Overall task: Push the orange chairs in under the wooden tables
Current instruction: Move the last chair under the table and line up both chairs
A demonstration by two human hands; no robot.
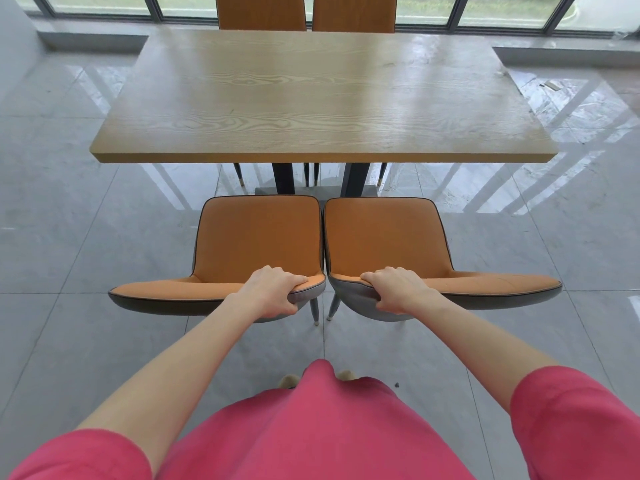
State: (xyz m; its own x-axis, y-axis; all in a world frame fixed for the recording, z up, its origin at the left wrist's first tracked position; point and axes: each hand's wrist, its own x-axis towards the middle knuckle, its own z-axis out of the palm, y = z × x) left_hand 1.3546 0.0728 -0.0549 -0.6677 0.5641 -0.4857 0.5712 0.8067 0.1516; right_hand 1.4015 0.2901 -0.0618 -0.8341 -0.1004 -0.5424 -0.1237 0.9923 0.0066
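Two orange chairs stand side by side in front of me, seats facing a light wooden table. My left hand grips the top edge of the left chair's backrest near its right end. On the right chair, my right hand holds the backrest top near its left end. Both seats stand on the near side of the table's front edge, with a strip of floor showing between them and the table.
Two more orange chairs stand at the table's far side, their backs against its edge. Dark table legs on a grey base sit under the middle. Glossy grey tiles surround everything; large windows run along the back.
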